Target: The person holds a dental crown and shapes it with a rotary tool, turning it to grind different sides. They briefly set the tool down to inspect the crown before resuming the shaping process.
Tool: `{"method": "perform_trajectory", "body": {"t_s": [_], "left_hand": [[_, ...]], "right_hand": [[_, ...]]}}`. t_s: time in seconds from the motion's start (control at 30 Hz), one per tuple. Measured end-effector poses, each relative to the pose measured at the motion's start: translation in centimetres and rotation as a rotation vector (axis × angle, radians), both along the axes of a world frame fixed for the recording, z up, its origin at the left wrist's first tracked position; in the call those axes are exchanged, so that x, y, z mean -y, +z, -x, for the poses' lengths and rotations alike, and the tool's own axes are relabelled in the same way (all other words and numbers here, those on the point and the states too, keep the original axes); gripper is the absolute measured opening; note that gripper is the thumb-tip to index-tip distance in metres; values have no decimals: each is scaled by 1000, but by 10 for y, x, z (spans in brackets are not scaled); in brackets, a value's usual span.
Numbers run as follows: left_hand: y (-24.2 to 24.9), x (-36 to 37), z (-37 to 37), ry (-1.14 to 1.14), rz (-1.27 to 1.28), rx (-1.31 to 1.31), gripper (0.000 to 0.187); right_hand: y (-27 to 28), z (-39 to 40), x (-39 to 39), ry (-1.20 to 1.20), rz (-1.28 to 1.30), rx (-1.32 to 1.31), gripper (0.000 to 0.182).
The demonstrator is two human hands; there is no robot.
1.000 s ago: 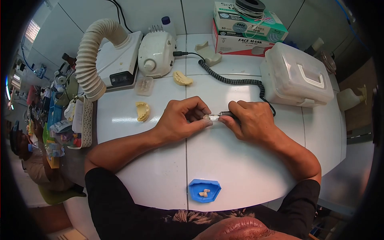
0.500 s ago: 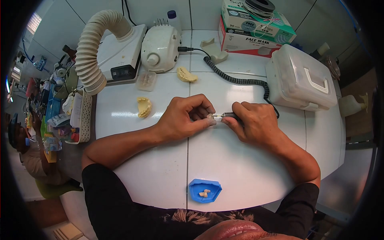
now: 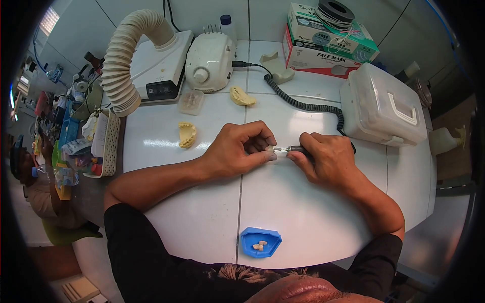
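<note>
Over the middle of the table, my left hand [image 3: 233, 150] pinches a small tooth-coloured piece [image 3: 270, 149], like a dental crown, between thumb and fingers. The fingertips partly hide it. My right hand [image 3: 329, 157] is closed around a dark rotary handpiece [image 3: 297, 149], its thin metal bit pointing left, right at the piece. A coiled black cord [image 3: 308, 104] leads from the control unit [image 3: 208, 63] towards my right hand. Near the table's front edge sits a blue tray [image 3: 274, 241] with several tooth-like pieces [image 3: 259, 246] in it.
Two yellowish dental casts [image 3: 187, 135] and a small clear box [image 3: 191, 103] lie beyond my left arm. A white machine with a ribbed hose [image 3: 115, 76] stands back left, near a basket [image 3: 112, 146]. Mask boxes [image 3: 323, 58] and a white case [image 3: 381, 108] occupy the back right. A person [image 3: 43, 187] sits far left.
The view has shifted slightly, so the table things appear a little to the right. Both hands keep their grips, with the bit still at the small piece.
</note>
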State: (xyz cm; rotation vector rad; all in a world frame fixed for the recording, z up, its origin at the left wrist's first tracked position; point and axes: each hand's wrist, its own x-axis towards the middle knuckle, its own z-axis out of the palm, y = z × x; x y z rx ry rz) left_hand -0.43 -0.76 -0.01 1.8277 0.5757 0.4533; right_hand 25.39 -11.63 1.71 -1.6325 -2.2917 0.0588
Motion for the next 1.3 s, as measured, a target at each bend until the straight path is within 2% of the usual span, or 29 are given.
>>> {"method": "perform_trajectory", "body": {"t_s": [1.3], "left_hand": [[-2,0,0,3,-31,14,24]], "right_hand": [[0,-1,0,0,3,7,46]]}}
